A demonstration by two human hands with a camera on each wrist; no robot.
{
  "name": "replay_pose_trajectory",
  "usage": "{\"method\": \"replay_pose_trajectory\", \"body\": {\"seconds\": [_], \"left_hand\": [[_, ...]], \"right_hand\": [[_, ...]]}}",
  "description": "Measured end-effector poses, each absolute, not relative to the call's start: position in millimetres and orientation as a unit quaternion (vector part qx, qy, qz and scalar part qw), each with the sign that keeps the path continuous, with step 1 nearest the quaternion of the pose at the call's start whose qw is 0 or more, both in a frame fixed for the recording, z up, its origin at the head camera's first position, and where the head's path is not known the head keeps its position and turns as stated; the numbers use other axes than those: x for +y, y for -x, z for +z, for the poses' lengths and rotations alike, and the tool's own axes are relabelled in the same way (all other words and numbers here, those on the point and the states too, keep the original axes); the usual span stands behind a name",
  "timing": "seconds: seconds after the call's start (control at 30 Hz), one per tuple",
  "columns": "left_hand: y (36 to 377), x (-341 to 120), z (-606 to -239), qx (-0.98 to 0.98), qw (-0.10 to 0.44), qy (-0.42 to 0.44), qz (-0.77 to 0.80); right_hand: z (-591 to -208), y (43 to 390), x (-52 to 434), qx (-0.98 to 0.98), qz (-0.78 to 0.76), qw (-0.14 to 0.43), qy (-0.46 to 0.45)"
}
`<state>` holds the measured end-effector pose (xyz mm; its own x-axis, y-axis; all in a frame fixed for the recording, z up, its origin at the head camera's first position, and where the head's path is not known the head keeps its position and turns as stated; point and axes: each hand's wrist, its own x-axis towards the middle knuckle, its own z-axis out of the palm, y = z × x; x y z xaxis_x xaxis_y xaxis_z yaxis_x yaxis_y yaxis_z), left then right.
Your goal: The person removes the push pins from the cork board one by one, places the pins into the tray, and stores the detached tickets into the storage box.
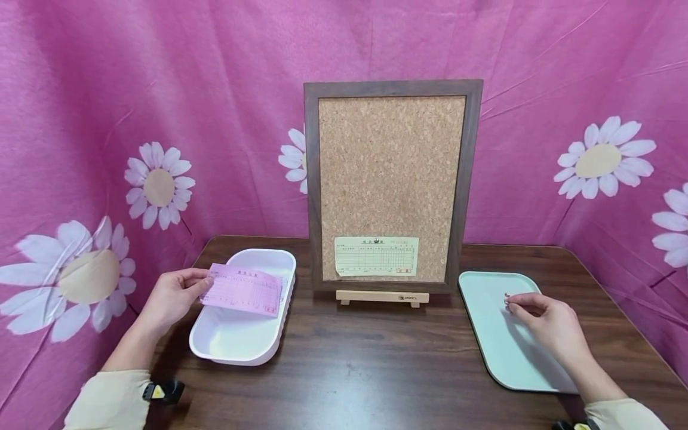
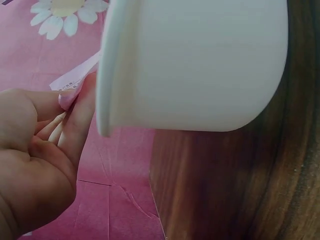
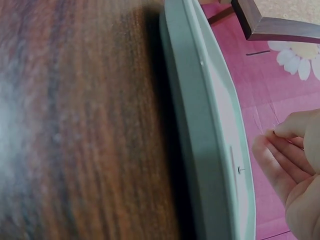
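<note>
A pink cloth backdrop [image 1: 269, 60] printed with white daisies hangs behind and around your workspace, and in front of it sits the dark wooden surface [image 1: 365, 370]. At the back middle of that surface a cork board [image 1: 392, 179] in a dark frame stands upright on a small wooden easel [image 1: 383, 297]; a pale green slip [image 1: 376, 255] sits low on the cork, near the bottom edge of the frame.

To the right of the board lies a flat mint-green tray [image 1: 484, 322], close to the surface's right side. To the left of the board stands a deeper white tray [image 1: 236, 346], with its long side running away from you.

Your left hand [image 1: 172, 298] is just beside the left rim of the white tray, and its fingers [image 2: 75, 115] are pinched on the left end of a pink slip [image 1: 243, 289], thumb on top; the slip reaches out over the white tray, above its hollow. Your right hand [image 1: 548, 322] rests over the mint-green tray, its fingers [image 1: 518, 304] drawn together at the tips around a small pin [image 1: 507, 297]; you can see the tips meet, but the pin itself is too small to make out clearly. In the right wrist view another tiny pin [image 3: 241, 169] lies on the tray just beside your fingers
</note>
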<state>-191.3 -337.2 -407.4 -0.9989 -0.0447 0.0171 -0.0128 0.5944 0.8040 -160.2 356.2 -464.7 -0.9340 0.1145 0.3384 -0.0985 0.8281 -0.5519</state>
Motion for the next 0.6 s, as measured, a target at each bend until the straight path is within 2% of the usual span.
{"method": "replay_pose_trajectory", "body": {"seconds": [0.6], "left_hand": [[196, -333, -416, -0.901, -0.008, -0.012, -0.434]], "right_hand": [[-476, 161, 365, -0.951, 0.260, 0.165, 0.025]]}}
